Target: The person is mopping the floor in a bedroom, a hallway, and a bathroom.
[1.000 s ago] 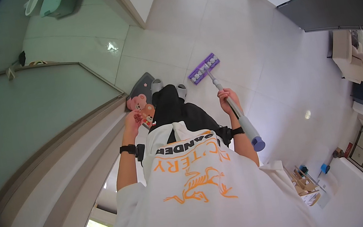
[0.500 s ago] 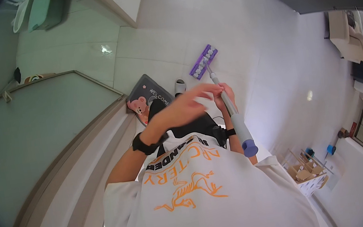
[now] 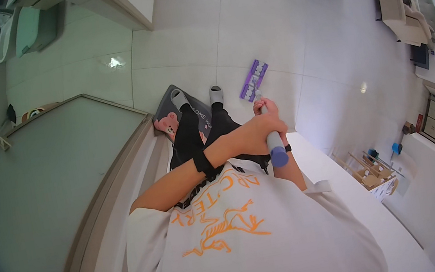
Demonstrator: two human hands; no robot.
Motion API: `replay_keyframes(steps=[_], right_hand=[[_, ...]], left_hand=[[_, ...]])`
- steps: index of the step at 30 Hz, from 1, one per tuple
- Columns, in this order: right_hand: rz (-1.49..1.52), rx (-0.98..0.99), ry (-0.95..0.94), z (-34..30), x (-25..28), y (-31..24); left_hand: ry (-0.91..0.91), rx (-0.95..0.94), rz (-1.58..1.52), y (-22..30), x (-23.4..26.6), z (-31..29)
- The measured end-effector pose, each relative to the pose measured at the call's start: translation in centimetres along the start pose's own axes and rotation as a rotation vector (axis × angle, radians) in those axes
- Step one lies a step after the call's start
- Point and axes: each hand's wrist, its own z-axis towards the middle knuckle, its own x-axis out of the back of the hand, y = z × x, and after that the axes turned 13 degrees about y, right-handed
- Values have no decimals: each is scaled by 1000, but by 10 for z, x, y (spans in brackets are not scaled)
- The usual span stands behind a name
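The left hand [image 3: 262, 133], free and open over the doormat [image 3: 167, 122] a second ago, has crossed the body and now grasps the upper handle [image 3: 275, 143] of the mop, just short of its blue-violet end cap [image 3: 279, 157], at centre right of the frame. The right hand [image 3: 266, 107] keeps its hold lower on the pole, fingers curled round it, so the mop has gone from a one-handed to a two-handed grip, which should make it steadier to steer. Its purple mop head [image 3: 254, 80] lies on the tiles at upper centre, right of the slippers [image 3: 216, 94], and points more steeply up the frame than before
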Motion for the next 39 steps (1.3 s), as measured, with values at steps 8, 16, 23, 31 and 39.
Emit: replay_keyframes(steps=[8, 16, 23, 31, 39], right_hand=[[-27, -281, 110, -66, -109, 0], [-280, -123, -53, -1, -133, 88], [-524, -83, -283, -50, -182, 129], [-242, -570, -310, -29, -159, 174], [-132, -806, -366, 1, -113, 169]], left_hand=[[28, 86, -42, 73, 55, 30], [382, -14, 283, 137, 91, -6], [383, 156, 511, 136, 101, -42], [503, 123, 643, 92, 80, -60], [134, 77, 728, 98, 30, -40]])
